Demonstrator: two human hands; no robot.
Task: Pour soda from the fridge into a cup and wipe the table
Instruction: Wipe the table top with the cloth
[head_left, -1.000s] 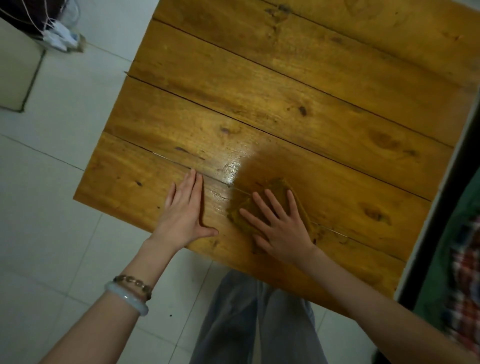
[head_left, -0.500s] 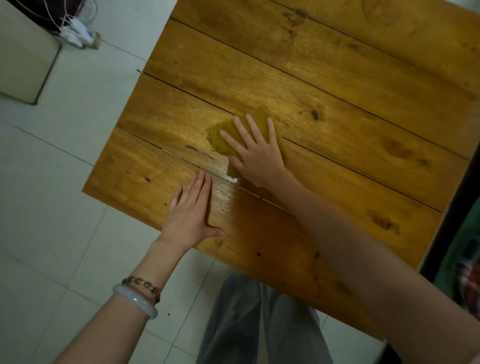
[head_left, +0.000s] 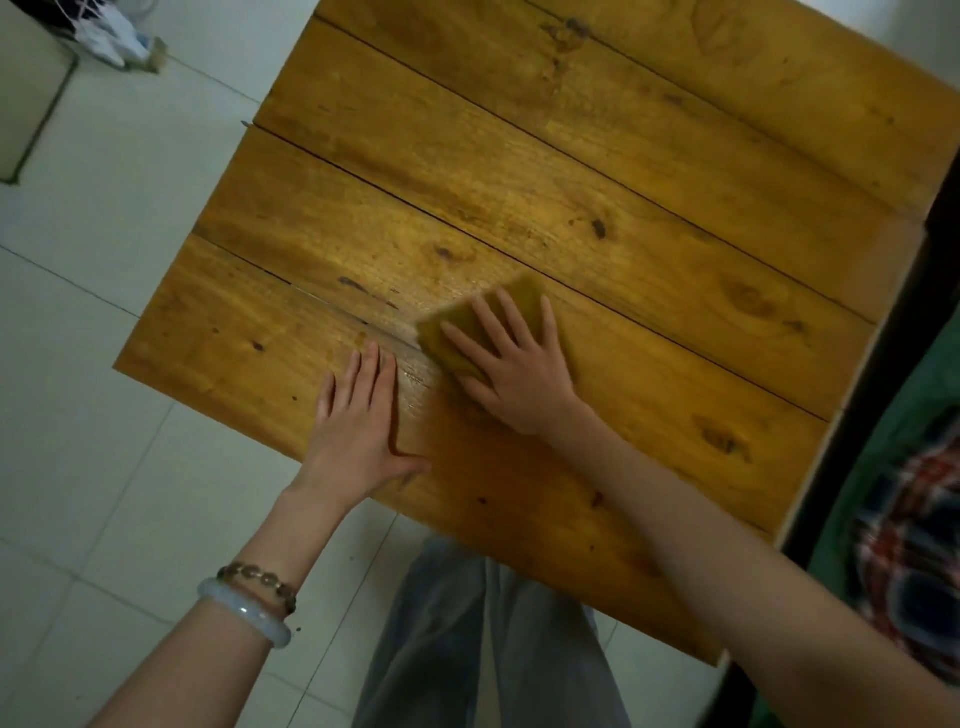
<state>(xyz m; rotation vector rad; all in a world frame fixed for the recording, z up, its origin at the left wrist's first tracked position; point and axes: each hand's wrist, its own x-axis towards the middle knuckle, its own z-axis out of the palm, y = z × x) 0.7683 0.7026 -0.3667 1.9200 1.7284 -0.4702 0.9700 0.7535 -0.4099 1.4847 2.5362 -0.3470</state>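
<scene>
Under my spread right hand (head_left: 511, 374) the cloth (head_left: 478, 325) wipes the table (head_left: 571, 171) (left hand (head_left: 358, 423) flat beside), needing steady pressure next.

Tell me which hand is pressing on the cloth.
The right hand, fingers spread flat over the yellow-brown cloth on the wooden table. The left hand, with bracelets on its wrist, lies on bare wood beside it.

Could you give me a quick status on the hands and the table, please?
Left hand flat on wooden table, bracing. Right hand spread, pressing yellow cloth on the tabletop. Nothing in the way.
</scene>
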